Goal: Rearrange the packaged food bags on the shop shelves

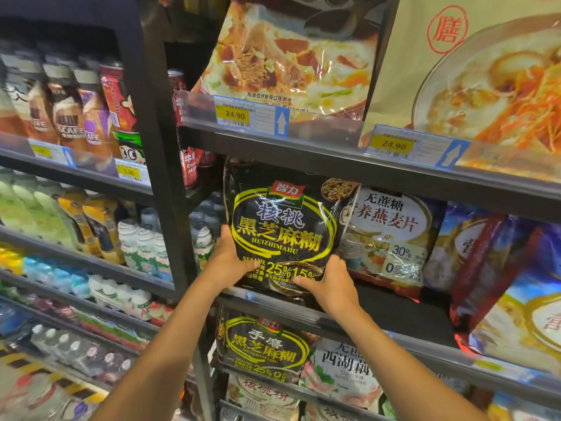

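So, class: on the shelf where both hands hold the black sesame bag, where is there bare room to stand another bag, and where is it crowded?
Bare dark shelf shows in front of the white oat bag, between the right hand and the red-edged bag. Elsewhere it is crowded: the black sesame bag overlaps the oat bag, and the left hand sits close to the upright post.

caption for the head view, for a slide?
Both hands, left and right, grip a black sesame bag upright at the shelf front, beside an oat bag.
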### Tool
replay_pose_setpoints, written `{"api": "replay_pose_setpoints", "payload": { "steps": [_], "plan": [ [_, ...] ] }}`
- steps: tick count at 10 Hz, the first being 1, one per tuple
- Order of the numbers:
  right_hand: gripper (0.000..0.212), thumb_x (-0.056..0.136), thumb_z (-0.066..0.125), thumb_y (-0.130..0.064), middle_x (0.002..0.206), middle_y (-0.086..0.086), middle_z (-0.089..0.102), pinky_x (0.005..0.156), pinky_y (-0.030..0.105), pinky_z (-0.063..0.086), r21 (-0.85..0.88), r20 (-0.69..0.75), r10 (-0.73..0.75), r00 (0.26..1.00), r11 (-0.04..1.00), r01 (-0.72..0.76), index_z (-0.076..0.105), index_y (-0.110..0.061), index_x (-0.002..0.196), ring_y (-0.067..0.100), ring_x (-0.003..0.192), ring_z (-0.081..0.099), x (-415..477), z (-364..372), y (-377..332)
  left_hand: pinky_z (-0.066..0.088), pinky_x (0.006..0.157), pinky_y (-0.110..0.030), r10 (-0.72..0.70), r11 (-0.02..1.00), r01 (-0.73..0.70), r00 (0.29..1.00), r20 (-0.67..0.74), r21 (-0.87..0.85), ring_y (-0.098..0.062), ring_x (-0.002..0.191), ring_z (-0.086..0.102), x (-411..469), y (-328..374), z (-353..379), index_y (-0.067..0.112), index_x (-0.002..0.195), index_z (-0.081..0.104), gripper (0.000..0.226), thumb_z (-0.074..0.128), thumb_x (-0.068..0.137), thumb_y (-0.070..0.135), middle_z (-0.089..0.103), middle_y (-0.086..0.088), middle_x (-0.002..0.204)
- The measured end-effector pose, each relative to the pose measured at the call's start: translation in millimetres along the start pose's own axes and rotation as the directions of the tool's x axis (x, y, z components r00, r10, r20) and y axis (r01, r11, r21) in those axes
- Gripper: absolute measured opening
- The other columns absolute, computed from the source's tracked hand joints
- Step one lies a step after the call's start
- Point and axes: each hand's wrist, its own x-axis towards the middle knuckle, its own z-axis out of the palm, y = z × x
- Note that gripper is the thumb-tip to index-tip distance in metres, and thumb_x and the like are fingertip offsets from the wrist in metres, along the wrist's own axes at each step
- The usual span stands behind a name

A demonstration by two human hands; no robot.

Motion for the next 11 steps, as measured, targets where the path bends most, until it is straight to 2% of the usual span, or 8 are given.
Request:
{"api": "replay_pose_setpoints", "payload": {
  "steps": [1, 2, 3, 5, 6, 8, 9, 11],
  "plan": [
    [0.061, 0.076, 0.082, -0.062, 0.103, -0.003, 0.049, 0.072, 0.041, 0.049, -0.023, -0.02, -0.004, 1.0, 1.0, 0.004, 0.045, -0.022, 0.104, 0.029, 0.108, 0.063, 3.2, 2.7, -0.8, 0.05, 0.109, -0.056, 0.024, 1.0, -0.024, 1.0, -0.019, 0.011, -0.024, 0.127, 0.058, 3.2, -0.6, -2.5, 0.034, 0.138, 0.032, 0.092, 0.091, 0.067, 0.036, 0.057, -0.001, 0.138],
    [0.069, 0.072, 0.084, -0.064, 0.111, -0.002, 0.054, 0.08, 0.044, 0.054, 0.003, -0.039, -0.022, 0.999, 1.0, 0.022, 0.051, -0.023, 0.118, 0.027, 0.115, 0.062, 2.7, 5.4, 3.8, 0.051, 0.105, -0.051, 0.062, 0.998, -0.062, 0.998, -0.022, 0.013, -0.018, 0.114, 0.062, -2.1, -2.1, 0.6, 0.031, 0.153, 0.021, 0.105, 0.09, 0.074, 0.035, 0.053, 0.0, 0.146],
    [0.077, 0.07, 0.083, -0.068, 0.119, -0.002, 0.053, 0.083, 0.047, 0.055, -0.026, -0.04, 0.008, 0.999, 1.0, -0.009, 0.046, -0.025, 0.122, 0.028, 0.117, 0.063, -4.4, 1.7, 2.6, 0.048, 0.11, -0.054, 0.093, 0.996, -0.093, 0.995, -0.037, 0.006, -0.02, 0.122, 0.059, -12.9, -5.3, 3.1, 0.04, 0.161, 0.002, 0.121, 0.088, 0.076, 0.04, 0.047, 0.001, 0.156],
    [0.084, 0.067, 0.084, -0.068, 0.126, -0.002, 0.051, 0.088, 0.05, 0.056, -0.037, -0.014, 0.018, 1.0, 0.999, -0.019, 0.042, -0.025, 0.126, 0.027, 0.121, 0.062, -10.1, -3.9, 1.4, 0.048, 0.109, -0.054, 0.114, 0.992, -0.108, 0.99, -0.087, 0.061, -0.027, 0.132, 0.056, -22.6, -7.5, 5.5, 0.037, 0.163, -0.011, 0.126, 0.086, 0.081, 0.04, 0.047, 0.0, 0.157],
    [0.082, 0.069, 0.085, -0.064, 0.127, -0.002, 0.049, 0.091, 0.051, 0.056, 0.007, 0.022, -0.004, 1.0, 1.0, 0.004, 0.042, -0.026, 0.127, 0.025, 0.123, 0.06, -14.3, -10.0, 5.4, 0.05, 0.108, -0.049, 0.11, 0.99, -0.097, 0.985, -0.134, 0.101, -0.026, 0.132, 0.057, -30.8, -5.8, 9.7, 0.032, 0.165, -0.008, 0.122, 0.084, 0.085, 0.035, 0.048, -0.003, 0.158],
    [0.071, 0.079, 0.078, -0.063, 0.127, -0.005, 0.045, 0.086, 0.047, 0.056, -0.015, 0.039, -0.063, 0.997, 0.998, 0.063, 0.044, -0.029, 0.13, 0.023, 0.116, 0.061, -27.1, -24.7, 17.2, 0.051, 0.107, -0.055, 0.186, 0.975, -0.157, 0.963, -0.196, 0.154, -0.027, 0.129, 0.057, -50.8, -0.3, 14.9, 0.034, 0.163, 0.006, 0.116, 0.087, 0.081, 0.032, 0.055, -0.001, 0.147],
    [0.086, 0.084, 0.07, -0.066, 0.148, -0.004, 0.038, 0.094, 0.047, 0.055, -0.042, 0.065, -0.081, 0.995, 0.996, 0.084, 0.035, -0.027, 0.151, 0.023, 0.128, 0.057, -33.3, -31.8, 29.4, 0.044, 0.115, -0.056, 0.216, 0.966, -0.176, 0.953, -0.212, 0.19, -0.028, 0.143, 0.046, -54.3, -3.6, 18.2, 0.029, 0.162, 0.014, 0.114, 0.089, 0.077, 0.036, 0.049, -0.001, 0.153],
    [0.091, 0.087, 0.064, -0.069, 0.156, -0.004, 0.035, 0.105, 0.047, 0.051, -0.117, 0.04, -0.1, 0.994, 0.988, 0.104, 0.03, -0.025, 0.159, 0.021, 0.142, 0.045, -48.3, -50.7, 48.1, 0.02, 0.129, -0.053, 0.225, 0.935, -0.143, 0.947, -0.23, 0.325, -0.032, 0.161, 0.013, -74.4, 5.7, 28.3, 0.021, 0.166, 0.006, 0.118, 0.085, 0.081, 0.044, 0.018, -0.011, 0.173]
  ]
}}
